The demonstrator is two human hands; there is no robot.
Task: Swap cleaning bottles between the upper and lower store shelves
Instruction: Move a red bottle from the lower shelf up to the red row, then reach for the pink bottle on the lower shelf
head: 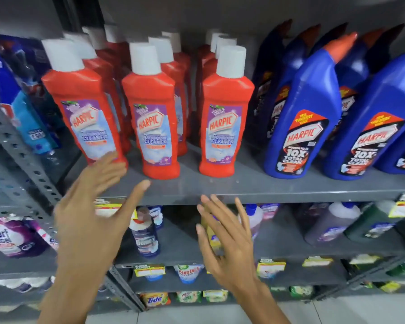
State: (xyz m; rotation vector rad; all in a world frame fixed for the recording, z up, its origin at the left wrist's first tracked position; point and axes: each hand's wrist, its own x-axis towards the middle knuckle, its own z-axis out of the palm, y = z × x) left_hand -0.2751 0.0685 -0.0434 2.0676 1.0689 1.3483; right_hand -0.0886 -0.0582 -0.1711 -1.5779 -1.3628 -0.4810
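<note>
1. The left hand [89, 216] is seen at about 8 o'clock in the view, raised in front of the upper shelf [255, 188]; its fingers are spread and nothing is held; the fingertips lie over the base of the leftmost red Harpic bottle [84, 106], though contact cannot be confirmed through the blur.

2. The right hand [227, 244] is seen at about 6 o'clock, palm forward with fingers splayed and empty; it is held in front of the lower shelf [182, 251], just below the upper shelf's front edge.

3. Three front red bathroom-cleaner bottles with white caps stand upright on the upper shelf; the middle red bottle [153, 113] and the right red bottle [225, 113] are found at about 12 o'clock from the hands; further red bottles are lined up behind each.

4. Blue Harpic bottles [306, 113] with red angled caps are placed at 2 o'clock on the same shelf, just beside the red ones.

5. On the lower shelf, a white-capped bottle [145, 235] is seen between the two hands; a yellow bottle [212, 232] is partly hidden behind the right hand; purple and green bottles [325, 225] lie tilted at 3 o'clock.

6. Detergent packs [12, 237] are stacked at 9 o'clock on the neighbouring rack.
</note>
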